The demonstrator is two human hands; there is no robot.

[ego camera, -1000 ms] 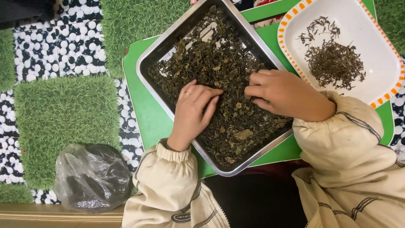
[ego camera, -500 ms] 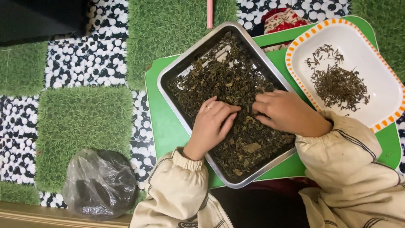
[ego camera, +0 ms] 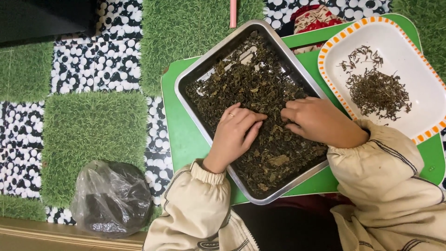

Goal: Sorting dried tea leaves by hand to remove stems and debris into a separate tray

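Floor: checker of green fake-grass tiles [ego camera: 93, 139] & black/white pebble-pattern tiles [ego camera: 95, 62], filling left half of frame. Lower left: crumpled clear plastic bag [ego camera: 111, 197] w/ dark contents, lying on grass and pebble tiles. Top centre: pink stick [ego camera: 233, 13], upright at frame edge. Upper right of centre: red patterned cloth [ego camera: 316, 21]. Upper left corner: dark, flat object [ego camera: 44, 18], can't tell what.

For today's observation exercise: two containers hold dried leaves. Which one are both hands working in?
The metal tray, dark and nearly full of leaves. Left hand and right hand rest in it; the white orange-rimmed dish holds a small untouched pile.
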